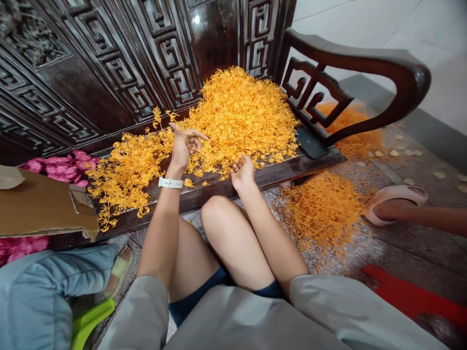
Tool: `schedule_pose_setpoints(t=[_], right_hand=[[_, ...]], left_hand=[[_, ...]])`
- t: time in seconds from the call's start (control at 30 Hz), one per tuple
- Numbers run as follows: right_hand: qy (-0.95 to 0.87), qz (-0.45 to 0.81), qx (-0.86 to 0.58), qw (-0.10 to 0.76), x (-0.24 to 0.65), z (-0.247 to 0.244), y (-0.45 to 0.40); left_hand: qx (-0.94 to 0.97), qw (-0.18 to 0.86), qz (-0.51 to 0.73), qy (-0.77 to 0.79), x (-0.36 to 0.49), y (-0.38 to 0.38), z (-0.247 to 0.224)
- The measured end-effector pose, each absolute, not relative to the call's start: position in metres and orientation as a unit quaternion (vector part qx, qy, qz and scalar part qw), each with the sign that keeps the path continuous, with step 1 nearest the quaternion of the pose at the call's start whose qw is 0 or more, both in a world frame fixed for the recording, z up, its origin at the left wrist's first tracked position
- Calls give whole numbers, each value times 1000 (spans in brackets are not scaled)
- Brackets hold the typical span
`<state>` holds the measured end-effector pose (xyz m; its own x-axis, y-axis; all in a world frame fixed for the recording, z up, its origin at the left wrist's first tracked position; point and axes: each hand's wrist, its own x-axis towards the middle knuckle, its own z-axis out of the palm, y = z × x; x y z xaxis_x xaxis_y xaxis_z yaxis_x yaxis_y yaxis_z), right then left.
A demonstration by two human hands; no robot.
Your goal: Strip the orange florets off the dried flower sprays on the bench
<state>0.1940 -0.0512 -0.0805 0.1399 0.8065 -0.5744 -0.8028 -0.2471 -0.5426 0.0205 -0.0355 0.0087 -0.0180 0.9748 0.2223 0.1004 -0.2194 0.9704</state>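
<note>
My left hand (185, 144), with a white watch (170, 183) on its wrist, is raised over the bench between two heaps of yellow artificial flowers. Its fingers are partly curled around a thin yellow flower sprig (172, 115), whose head shows by the thumb. My right hand (243, 172) is at the front edge of the larger heap of loose flower heads (244, 114). Its fingers are curled inward, and whatever they may pinch is too small to make out. To the left lies the looser heap of stemmed yellow flowers (133, 163).
The dark carved wooden bench (219, 187) has an armrest (365, 56) at right, with a black phone-like object (312, 142) beside it. Orange stems (324, 209) litter the floor. A cardboard box (47, 204) and pink flowers (60, 167) stand left. Other people's feet and a red stool (408, 291) are nearby.
</note>
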Motion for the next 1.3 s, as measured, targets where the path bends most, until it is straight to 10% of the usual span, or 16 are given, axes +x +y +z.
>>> schedule_pose_setpoints(t=[0.73, 1.07, 1.3], right_hand=[[-283, 555, -390, 678, 198, -62, -54], [-444, 401, -437, 671, 215, -38, -48], [-471, 379, -386, 697, 249, -20, 30]], left_hand=[[801, 337, 238, 434, 47, -47, -6], [801, 494, 60, 334, 76, -61, -27], [747, 520, 245, 332, 95, -63, -15]])
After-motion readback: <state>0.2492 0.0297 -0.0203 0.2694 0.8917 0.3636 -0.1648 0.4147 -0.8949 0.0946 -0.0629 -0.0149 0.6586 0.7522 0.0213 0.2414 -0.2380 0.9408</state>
